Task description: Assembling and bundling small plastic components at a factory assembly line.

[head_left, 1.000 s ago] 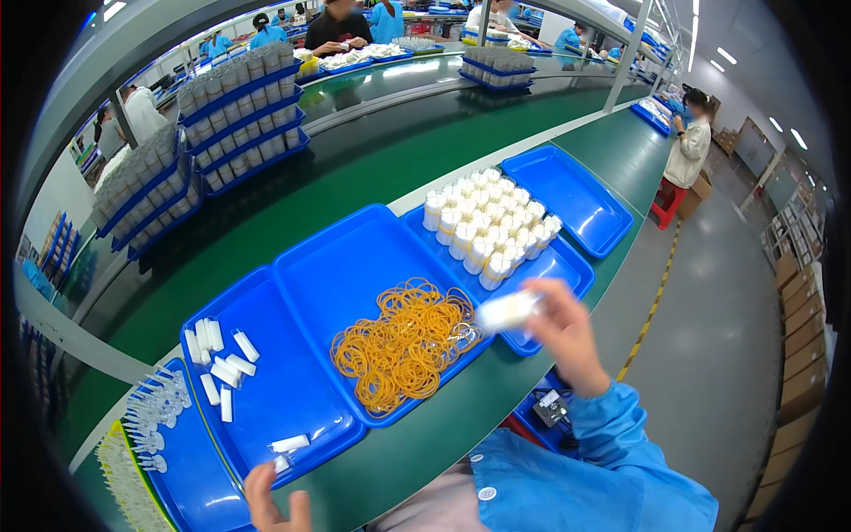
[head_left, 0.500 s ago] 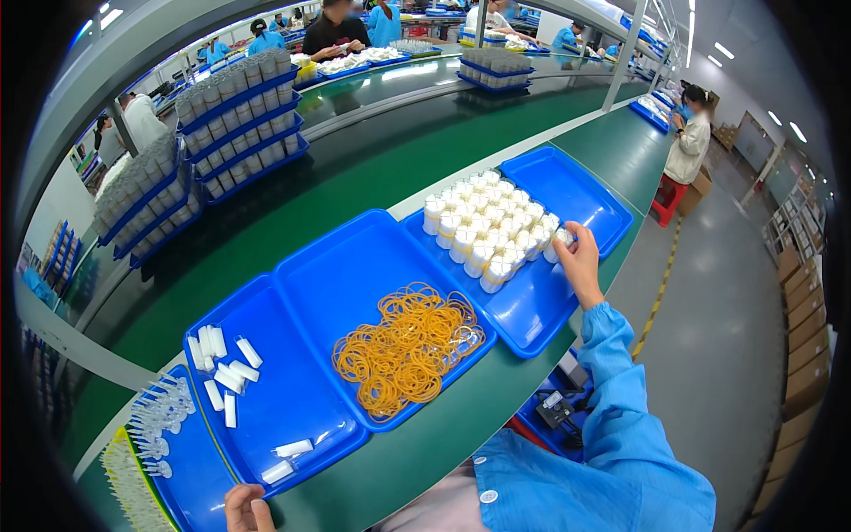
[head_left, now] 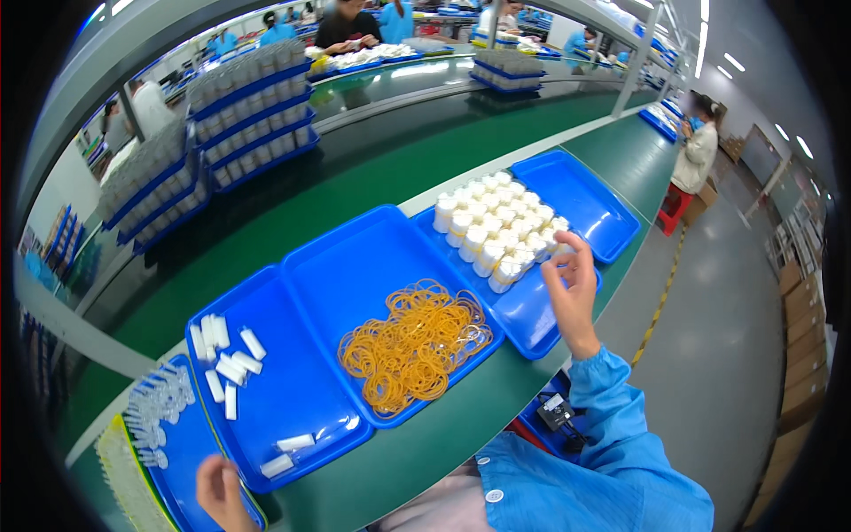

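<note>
My right hand (head_left: 574,293) is raised over the near right corner of a group of white cylindrical bundles (head_left: 501,226), thumb and forefinger apart and nothing between them. The bundles look wrapped in clear plastic with yellowish bands, and stand close together in a blue tray (head_left: 532,317). At lower left my left hand (head_left: 222,496), a little blurred, hovers by the near edge of another blue tray (head_left: 292,390). Its thumb and fingers are apart, with nothing seen in them. That tray holds several small white cylinders (head_left: 238,365). Between the hands, a heap of orange rubber bands (head_left: 412,350) lies in a blue tray (head_left: 355,253).
Clear stemmed plastic parts (head_left: 160,403) lie in the leftmost blue tray (head_left: 191,461), beside a yellow-edged tray (head_left: 120,461). Another blue tray (head_left: 594,208) adjoins the bundles. Stacked loaded trays (head_left: 253,124) stand across the green conveyor (head_left: 381,177). A person (head_left: 696,151) sits at far right.
My right hand has let go of a white bundle at the group's corner and drawn back toward me, fingers spreading. My left hand has moved left and up from the table edge.
</note>
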`<state>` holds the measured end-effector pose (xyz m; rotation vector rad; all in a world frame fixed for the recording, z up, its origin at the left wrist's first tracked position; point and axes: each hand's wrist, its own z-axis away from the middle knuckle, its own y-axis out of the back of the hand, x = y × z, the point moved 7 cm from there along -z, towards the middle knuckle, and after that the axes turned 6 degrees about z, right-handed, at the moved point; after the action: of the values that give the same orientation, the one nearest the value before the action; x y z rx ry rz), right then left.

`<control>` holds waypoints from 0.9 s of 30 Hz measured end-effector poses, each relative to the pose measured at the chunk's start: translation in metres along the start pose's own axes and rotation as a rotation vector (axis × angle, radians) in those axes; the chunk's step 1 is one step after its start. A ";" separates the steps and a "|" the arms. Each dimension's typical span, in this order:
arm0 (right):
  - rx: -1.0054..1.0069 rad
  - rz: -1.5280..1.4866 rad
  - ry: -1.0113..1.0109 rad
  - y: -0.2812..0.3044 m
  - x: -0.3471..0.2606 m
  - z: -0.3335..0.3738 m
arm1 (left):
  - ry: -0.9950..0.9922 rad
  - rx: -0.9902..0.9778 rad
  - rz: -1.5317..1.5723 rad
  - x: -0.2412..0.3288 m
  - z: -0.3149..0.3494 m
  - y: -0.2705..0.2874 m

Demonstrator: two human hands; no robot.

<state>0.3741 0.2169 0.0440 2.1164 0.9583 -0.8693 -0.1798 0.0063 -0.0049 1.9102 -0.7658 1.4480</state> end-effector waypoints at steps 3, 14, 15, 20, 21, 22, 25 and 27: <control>-0.369 -0.072 0.215 -0.070 -0.076 0.032 | -0.030 -0.106 -0.162 0.007 -0.037 0.004; -1.322 -0.081 0.899 -0.264 -0.219 0.205 | -0.358 -0.136 -1.047 -0.001 -0.147 0.001; -1.336 -0.036 0.923 -0.273 -0.219 0.213 | -0.369 -0.157 -1.072 -0.003 -0.148 -0.002; -1.341 0.105 1.031 -0.286 -0.207 0.241 | -0.698 -0.053 -1.285 0.013 -0.119 -0.016; -1.330 0.108 1.027 -0.285 -0.205 0.240 | -0.817 -0.055 -1.301 0.013 -0.112 -0.020; -1.326 0.129 1.030 -0.287 -0.203 0.239 | -0.937 -0.058 -1.314 0.013 -0.106 -0.025; -1.310 0.054 0.979 -0.294 -0.208 0.227 | -0.849 -0.162 -1.310 0.001 -0.106 -0.030; -1.283 -0.182 0.857 -0.297 -0.223 0.219 | -0.857 -0.096 -1.287 0.002 -0.108 -0.032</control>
<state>-0.0445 0.1202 0.0076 1.1601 1.5382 0.6219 -0.2211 0.1092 0.0158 2.1759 0.1724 -0.1960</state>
